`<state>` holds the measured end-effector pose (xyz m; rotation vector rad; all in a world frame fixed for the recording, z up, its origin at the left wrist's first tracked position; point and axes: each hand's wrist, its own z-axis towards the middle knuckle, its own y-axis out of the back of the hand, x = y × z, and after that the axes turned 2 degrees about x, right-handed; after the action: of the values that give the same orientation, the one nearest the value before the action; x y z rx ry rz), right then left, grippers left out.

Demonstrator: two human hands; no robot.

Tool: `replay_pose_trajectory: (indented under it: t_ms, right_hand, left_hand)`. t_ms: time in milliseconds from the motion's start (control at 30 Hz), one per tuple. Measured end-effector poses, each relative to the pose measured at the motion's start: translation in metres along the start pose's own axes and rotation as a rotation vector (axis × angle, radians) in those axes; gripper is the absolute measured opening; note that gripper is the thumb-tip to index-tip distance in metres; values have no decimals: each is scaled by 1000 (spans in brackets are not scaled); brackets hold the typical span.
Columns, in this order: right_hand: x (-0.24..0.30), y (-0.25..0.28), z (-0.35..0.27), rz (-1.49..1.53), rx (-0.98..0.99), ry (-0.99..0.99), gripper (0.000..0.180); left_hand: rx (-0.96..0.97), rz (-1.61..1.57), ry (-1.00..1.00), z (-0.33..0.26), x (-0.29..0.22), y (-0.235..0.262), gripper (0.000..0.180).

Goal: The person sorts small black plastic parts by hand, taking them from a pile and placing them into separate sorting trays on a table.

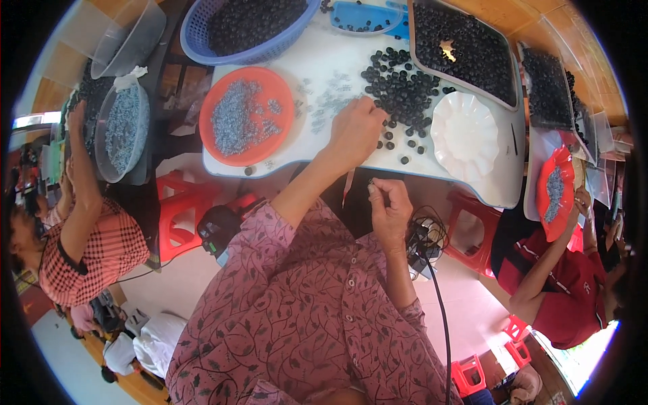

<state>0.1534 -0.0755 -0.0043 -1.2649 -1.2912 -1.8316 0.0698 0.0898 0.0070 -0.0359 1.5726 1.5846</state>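
On the left of the surface [307,138], an orange-red plate [286,111] holds a heap of small clear pieces [235,125]; they look like hard, smooth plastic, so each is probably almost weightless, stiff and slippery, best lifted singly by its sides between the fingertips. More loose clear pieces [331,98] lie scattered to the right of that plate, spread thin enough to pick without digging. The left grip [358,131] is over the surface, between these and the near left edge of the black pile; its fingertips are hidden, so I cannot tell whether it is spread or pinching anything. Nearer the body, just off the near edge, the right grip [391,209] has thumb and forefinger brought together, apparently pinching a tiny piece [370,181] at their tips; its form is too small to make out, and so slight a thing could easily drop. To the right, the black round caps [405,84] pile up, some strays rolling-shaped and near the edge; they seem light and rigid, unlikely to crush, and call for a hold across their sides. Farther right, a white scalloped dish [466,131] sits beside them.
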Motion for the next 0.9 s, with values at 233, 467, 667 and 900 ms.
replay_pose_trajectory:
  t_ms: [233, 467, 667, 900]
  right_hand:
    - [2, 0, -1, 36, 5, -15, 11]
    - [29, 13, 18, 435, -115, -239, 11]
    - [36, 14, 27, 466, -119, -152, 10]
    - [28, 4, 12, 362, -62, -25, 8]
  left_hand:
    - [-124, -240, -34, -16, -3, 12, 15]
    - [203, -1382, 361, -53, -5, 25, 21]
    - [228, -1413, 405, -81, -15, 22, 19]
    - [209, -1416, 459, -110, -25, 19, 22]
